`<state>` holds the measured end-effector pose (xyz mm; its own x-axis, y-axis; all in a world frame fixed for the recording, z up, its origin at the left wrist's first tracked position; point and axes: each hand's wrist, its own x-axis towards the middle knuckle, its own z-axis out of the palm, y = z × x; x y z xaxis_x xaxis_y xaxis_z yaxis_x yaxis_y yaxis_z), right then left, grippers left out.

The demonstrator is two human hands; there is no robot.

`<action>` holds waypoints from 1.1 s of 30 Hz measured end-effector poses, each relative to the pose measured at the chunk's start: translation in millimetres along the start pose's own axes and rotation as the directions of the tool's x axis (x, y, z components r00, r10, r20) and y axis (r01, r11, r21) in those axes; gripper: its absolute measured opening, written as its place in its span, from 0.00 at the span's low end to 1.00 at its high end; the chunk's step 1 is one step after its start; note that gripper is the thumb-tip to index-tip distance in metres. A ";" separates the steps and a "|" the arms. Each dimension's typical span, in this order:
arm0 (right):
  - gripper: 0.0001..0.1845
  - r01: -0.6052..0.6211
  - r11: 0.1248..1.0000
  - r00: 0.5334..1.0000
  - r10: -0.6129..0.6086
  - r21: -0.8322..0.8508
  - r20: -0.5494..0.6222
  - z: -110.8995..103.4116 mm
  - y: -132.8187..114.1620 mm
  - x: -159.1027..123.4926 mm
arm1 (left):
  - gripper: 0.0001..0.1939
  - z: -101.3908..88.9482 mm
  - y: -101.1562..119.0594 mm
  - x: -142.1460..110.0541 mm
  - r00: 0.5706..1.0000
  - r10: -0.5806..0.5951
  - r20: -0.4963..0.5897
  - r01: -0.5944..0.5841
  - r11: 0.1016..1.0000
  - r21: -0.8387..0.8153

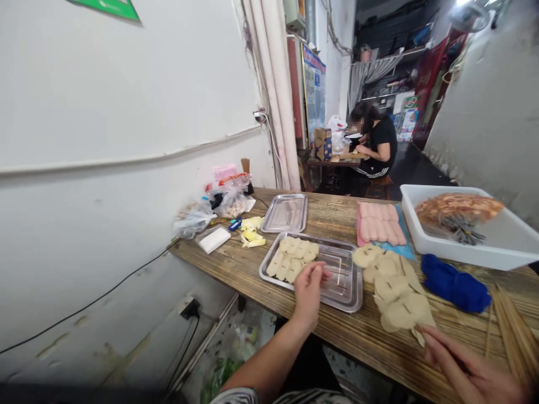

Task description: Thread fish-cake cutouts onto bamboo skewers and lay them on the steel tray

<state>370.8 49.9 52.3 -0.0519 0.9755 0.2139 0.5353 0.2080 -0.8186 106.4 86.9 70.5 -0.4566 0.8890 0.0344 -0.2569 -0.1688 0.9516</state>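
Note:
My left hand (309, 289) is over the metal tray (357, 292), its thumb and fingers pinched together; whatever they hold, if anything, cannot be made out. Beside it, rows of pale beige round slices (290, 258) on skewers lie in the tray's left half. At the lower right my right hand (467, 365) is closed around a thin wooden skewer, at the near end of a longer spread of beige slices (398, 289). Dark slits mark the middles of several slices, where sticks seem to pass through. The skewer's far end is hidden among them.
Behind the slices lie pink sausages (379, 223), a blue cloth (455, 283) and a white tub (421, 244) with bagged skewers. Loose sticks (511, 331) rest at right. Another metal tray (286, 213), peelings (252, 233) and plastic bags (196, 219) are left. A person (381, 137) sits beyond.

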 end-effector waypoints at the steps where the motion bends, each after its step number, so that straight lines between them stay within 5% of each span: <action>1: 0.17 0.086 0.995 0.996 -0.085 -0.049 0.014 4.0 -8.7 10.3 | 0.16 -16.4 0.3 1.4 0.999 0.034 -0.038 -0.032 0.999 0.043; 7: 0.18 0.442 0.863 0.890 -0.388 -0.243 0.240 51.2 -43.0 76.0 | 0.15 -102.3 1.8 11.4 0.949 0.149 -0.278 -0.094 0.975 0.203; 12: 0.15 0.522 0.803 0.842 -0.431 -0.288 0.325 95.1 -38.6 123.7 | 0.16 -136.2 -0.4 16.2 0.923 0.137 -0.360 -0.070 0.979 0.191; 24: 0.16 0.626 0.733 0.761 -0.498 -0.266 0.416 155.7 -66.5 179.1 | 0.13 -138.4 -0.7 18.7 0.912 0.153 -0.380 -0.057 0.966 0.253; 33: 0.17 0.701 0.646 0.691 -0.507 -0.303 0.516 172.2 -75.2 184.6 | 0.12 -145.2 -9.2 18.0 0.925 0.147 -0.351 -0.036 0.952 0.302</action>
<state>175.8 226.7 61.5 -0.7421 0.6052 0.2881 0.5647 0.7961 -0.2176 -23.2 42.7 18.0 -0.7590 0.6479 0.0642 0.0295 -0.0643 0.9975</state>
